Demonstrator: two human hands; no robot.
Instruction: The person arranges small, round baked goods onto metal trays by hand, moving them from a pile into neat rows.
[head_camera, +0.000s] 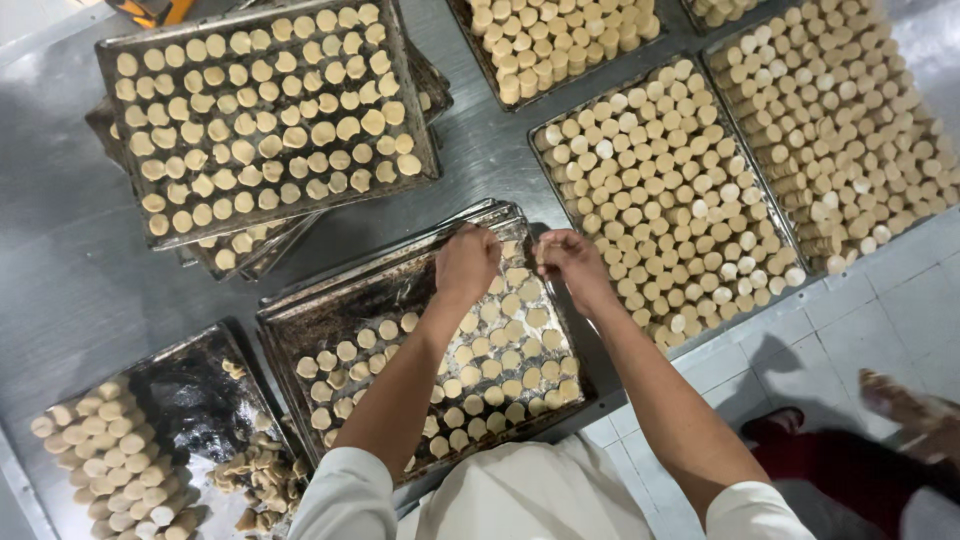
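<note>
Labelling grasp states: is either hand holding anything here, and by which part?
Cannot tell for sure. Both the left hand and right hand are curled over the far edge of the dark tray of dough rounds; their fingertips are hidden, so any grip is unseen.

A steel table (60, 260) holds several dark baking trays of small round dough discs. A full tray (120, 50) at the upper left rests on other trays beneath it. At the right, 2 crowded trays (570, 110) (720, 50) sit side by side, packed with stacked pale rounds. Another tray (470, 30) lies at the top edge. At the lower left, a tray (200, 390) carries upright stacks and loose scraps. White floor tiles (900, 300) show at the right.
</note>
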